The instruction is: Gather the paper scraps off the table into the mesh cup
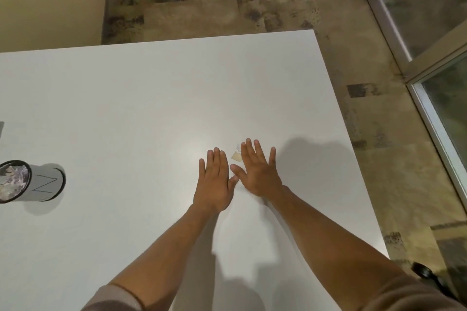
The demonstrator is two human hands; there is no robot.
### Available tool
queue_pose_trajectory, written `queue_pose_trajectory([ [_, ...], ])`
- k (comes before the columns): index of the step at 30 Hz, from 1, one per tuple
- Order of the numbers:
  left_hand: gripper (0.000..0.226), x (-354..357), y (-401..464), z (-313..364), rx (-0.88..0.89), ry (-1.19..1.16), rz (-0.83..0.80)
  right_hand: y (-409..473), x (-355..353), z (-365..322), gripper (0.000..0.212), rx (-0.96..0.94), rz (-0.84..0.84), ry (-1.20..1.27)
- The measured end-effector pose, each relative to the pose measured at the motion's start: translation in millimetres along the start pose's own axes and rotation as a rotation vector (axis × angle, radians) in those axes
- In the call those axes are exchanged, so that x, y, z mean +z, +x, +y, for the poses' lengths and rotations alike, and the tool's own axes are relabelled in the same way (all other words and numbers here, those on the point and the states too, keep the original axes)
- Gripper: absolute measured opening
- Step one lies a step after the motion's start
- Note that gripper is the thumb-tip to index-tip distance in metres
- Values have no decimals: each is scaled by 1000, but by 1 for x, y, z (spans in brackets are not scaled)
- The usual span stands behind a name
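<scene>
Both of my hands lie flat, palms down, on the white table (126, 98), side by side near its right half. My left hand (215, 184) has its fingers straight and close together. My right hand (257, 171) has its fingers spread, and the two thumbs nearly touch. A small beige paper scrap (236, 157) shows in the gap between the hands, against my right index finger, with a paler white scrap (238, 146) just beyond it. The mesh cup (38, 184) stands at the far left of the table, with crumpled paper visible inside it.
The table's right edge runs close to my right arm, with stone-patterned floor beyond it. A glass door frame (404, 33) stands at the right. A dark object (427, 275) sits off the table by my right elbow. A grey object's corner (1, 129) shows at the left edge.
</scene>
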State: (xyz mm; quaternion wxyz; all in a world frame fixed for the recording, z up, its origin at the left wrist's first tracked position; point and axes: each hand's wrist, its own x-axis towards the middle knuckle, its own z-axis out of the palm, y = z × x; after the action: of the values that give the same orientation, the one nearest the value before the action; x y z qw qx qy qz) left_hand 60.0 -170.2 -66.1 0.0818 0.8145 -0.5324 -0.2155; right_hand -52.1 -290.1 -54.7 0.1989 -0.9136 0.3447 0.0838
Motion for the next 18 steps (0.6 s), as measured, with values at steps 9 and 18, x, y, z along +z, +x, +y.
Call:
queue_pose_trajectory([
  [9, 65, -4, 17, 0, 126, -169, -6, -10, -8, 6, 69, -180, -74, 257],
  [18, 39, -18, 33, 2, 281, -115, 56, -47, -22, -15, 52, 504, 276, 1230],
])
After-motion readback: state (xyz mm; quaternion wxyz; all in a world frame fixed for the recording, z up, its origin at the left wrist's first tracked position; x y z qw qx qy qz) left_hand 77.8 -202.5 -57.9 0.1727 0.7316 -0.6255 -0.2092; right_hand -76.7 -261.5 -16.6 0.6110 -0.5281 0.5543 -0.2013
